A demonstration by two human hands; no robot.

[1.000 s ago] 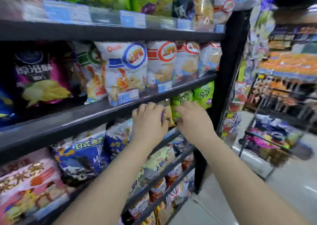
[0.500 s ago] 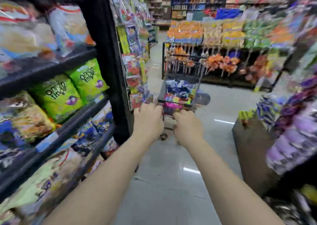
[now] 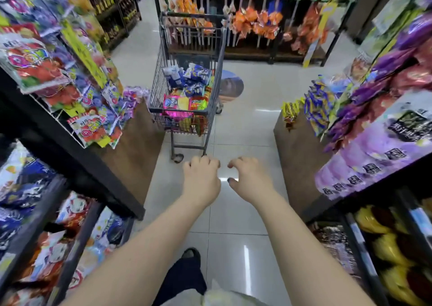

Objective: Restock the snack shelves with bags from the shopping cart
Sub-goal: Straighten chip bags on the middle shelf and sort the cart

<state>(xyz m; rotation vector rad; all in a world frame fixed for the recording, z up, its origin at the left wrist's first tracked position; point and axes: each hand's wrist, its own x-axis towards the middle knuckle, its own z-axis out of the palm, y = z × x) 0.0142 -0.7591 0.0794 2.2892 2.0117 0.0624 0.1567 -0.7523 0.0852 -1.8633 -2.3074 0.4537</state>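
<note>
Short of the shopping cart (image 3: pixel 159 72), on its near side, both your hands hang over the pale floor (image 3: pixel 243 130). They are apart from each other and clear of the cart.

- Left hand (image 3: pixel 202 177): fingers curled under, nothing in them.
- Right hand (image 3: pixel 251 179): fingers bent and slightly spread, thumb out, also empty.

**Change:** a second ago both hands were pushed in among the packs on a shelf, settling stock. Half a second ago you were swinging away, with the cart coming into view. Now you face the cart squarely down the aisle. The snack shelves (image 3: pixel 35 228) sit off to the cart's left, nearer to you than it is. Your hands have come away with nothing.

**Reading:** that placement looks finished, and you are at the start of a fresh fetch. The bags (image 3: pixel 187 90) lie heaped inside the cart, blue packs toward its far end, pink, yellow and red ones against its near end. Plenty remain, so I judge the restock far from done.

**Next:** close the gap to the cart and reach over its near rim. The top packs look loose and slick, so take one with a full grip or the heap may slide. One foot (image 3: pixel 190 255) already points toward the cart.
</note>
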